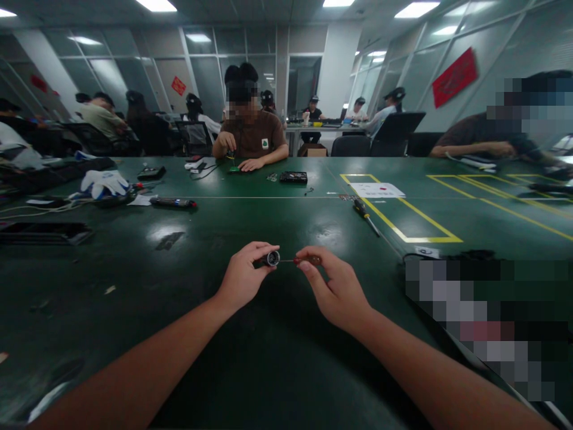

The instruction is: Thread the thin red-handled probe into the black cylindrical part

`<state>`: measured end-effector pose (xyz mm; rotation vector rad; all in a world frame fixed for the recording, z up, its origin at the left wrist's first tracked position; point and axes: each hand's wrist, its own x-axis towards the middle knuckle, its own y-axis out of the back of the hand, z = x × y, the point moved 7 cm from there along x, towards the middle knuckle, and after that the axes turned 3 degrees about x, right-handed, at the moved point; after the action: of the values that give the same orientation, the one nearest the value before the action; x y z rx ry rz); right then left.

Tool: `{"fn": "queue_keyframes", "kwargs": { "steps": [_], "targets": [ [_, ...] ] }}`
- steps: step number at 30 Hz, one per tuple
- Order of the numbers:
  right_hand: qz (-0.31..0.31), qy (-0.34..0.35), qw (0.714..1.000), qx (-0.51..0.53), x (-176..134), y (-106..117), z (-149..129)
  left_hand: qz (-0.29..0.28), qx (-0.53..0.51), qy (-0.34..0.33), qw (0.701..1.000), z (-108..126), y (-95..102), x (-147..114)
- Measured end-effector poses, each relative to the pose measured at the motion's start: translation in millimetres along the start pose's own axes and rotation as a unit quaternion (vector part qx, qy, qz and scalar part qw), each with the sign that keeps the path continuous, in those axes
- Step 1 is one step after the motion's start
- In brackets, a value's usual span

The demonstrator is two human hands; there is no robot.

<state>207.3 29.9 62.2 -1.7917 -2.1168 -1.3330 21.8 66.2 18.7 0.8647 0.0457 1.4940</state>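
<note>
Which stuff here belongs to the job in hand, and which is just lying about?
Likely the job:
- round part, in the left grip
- red screwdriver, in the right grip, shaft toward the part

Apparently just lying about, unheld:
- yellow-black screwdriver
- gloves
- paper sheet

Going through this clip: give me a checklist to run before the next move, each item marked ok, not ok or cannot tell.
1. Round part held: ok, in the left hand.
2. Red-handled screwdriver held: ok, in the right hand.
3. Shaft pointing toward the part: ok.
4. Tip seated in a screw: cannot tell, too small.
5. Hands gloved: not ok, both bare; white gloves lie farther off, at the left.
6. Black-and-yellow screwdriver clear of both hands: ok.
</note>
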Motion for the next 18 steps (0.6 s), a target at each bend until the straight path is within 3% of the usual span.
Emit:
{"fn": "queue_keyframes", "kwargs": {
  "steps": [18],
  "targets": [
    [0.015,0.025,1.0,0.005,-3.0,1.0,-3.1,-0.011,-0.023,0.01,1.0,-4.4,-4.1,-0.7]
  ]
}}
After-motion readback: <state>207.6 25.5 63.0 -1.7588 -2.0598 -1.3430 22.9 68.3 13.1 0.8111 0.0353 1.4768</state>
